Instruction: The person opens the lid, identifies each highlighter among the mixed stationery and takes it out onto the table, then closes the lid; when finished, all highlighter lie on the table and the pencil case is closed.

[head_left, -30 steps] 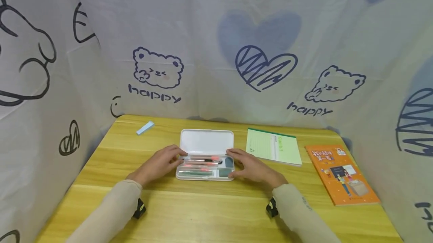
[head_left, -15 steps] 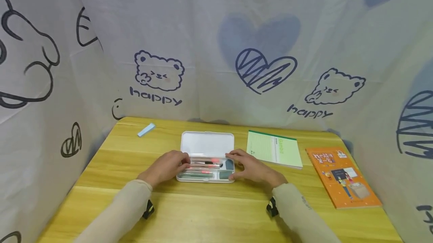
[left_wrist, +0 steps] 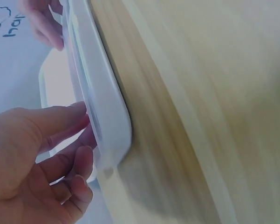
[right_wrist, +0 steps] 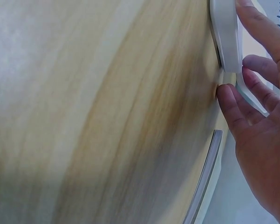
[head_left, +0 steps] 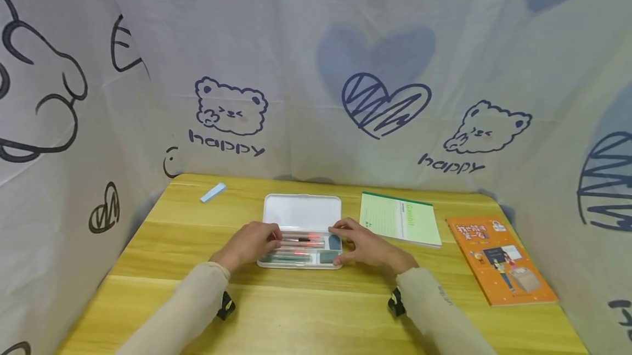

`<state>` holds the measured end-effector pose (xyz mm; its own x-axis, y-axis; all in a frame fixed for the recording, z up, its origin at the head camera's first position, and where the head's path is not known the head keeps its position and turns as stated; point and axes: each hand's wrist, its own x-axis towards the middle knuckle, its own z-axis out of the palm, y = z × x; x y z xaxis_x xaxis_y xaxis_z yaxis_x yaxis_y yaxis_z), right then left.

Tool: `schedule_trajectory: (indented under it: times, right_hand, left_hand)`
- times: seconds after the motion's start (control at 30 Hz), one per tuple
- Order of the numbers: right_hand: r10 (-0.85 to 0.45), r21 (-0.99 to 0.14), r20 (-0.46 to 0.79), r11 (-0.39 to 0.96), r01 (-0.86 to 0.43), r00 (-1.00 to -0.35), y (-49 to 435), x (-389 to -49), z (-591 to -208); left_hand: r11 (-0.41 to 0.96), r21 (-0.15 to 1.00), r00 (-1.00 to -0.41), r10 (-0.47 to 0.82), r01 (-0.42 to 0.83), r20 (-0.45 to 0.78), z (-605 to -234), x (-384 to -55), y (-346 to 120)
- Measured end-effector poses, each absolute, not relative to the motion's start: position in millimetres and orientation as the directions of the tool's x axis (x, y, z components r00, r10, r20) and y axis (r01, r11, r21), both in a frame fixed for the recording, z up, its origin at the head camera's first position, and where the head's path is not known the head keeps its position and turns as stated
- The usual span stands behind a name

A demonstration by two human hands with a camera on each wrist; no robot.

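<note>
A white pencil case (head_left: 300, 266) lies on the table with its lid (head_left: 302, 211) flipped back. Inside are slim pens and pencils (head_left: 291, 258) in two rows, with grey-green pieces at the right end. My left hand (head_left: 252, 242) reaches over the case's left end, thumb and forefinger pinching the end of a pen (head_left: 313, 244) in the back row; the fingers hide that end. In the left wrist view, the thumb and curled fingers (left_wrist: 79, 161) reach past the case's wall. My right hand (head_left: 367, 246) grips the case's right end, thumb near the front corner, forefinger near the hinge.
Behind and right of the case lies a light green notebook (head_left: 390, 218). An orange book (head_left: 498, 261) sits at the table's right edge. A small pale blue strip (head_left: 213, 192) lies at the back left. Printed white cloth (head_left: 296, 124) walls the back and sides.
My left hand has moved right, from the case's left rim to over the pens. A dark-tipped pen in the back row looks shifted. The right hand has stayed at the case's right end.
</note>
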<state>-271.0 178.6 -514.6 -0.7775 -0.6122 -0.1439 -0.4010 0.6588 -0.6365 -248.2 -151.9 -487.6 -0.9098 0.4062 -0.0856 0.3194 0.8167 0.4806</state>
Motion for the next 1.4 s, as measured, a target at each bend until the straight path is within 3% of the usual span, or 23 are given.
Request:
schedule_trajectory:
  times: [0.43, 0.77, 0.97, 1.17, 1.4]
  right_hand:
    - [-0.612, -0.638, -0.144, 0.658, -0.400, -0.778, 177.3, -269.7, -512.6]
    - [-0.624, -0.634, -0.125, 0.648, -0.422, -0.771, 179.0, -270.8, -510.6]
    - [-0.620, -0.643, -0.139, 0.649, -0.407, -0.772, 181.0, -269.7, -510.4]
    - [-0.611, -0.647, -0.143, 0.653, -0.394, -0.778, 184.4, -269.9, -511.4]
    - [-0.642, -0.641, -0.115, 0.631, -0.436, -0.758, 183.7, -270.2, -512.9]
  left_hand:
    - [0.775, 0.567, -0.933, 0.360, 0.278, -0.033, -500.5, -246.8, -130.6]
    - [0.790, 0.540, -0.936, 0.353, 0.291, -0.012, -500.4, -246.8, -123.4]
    - [0.801, 0.483, -0.917, 0.398, 0.352, 0.009, -500.9, -251.6, -124.1]
    - [0.741, 0.475, -0.854, 0.518, 0.475, 0.046, -500.3, -263.9, -116.6]
    - [0.746, 0.483, -0.847, 0.532, 0.458, -0.019, -502.1, -268.4, -109.7]
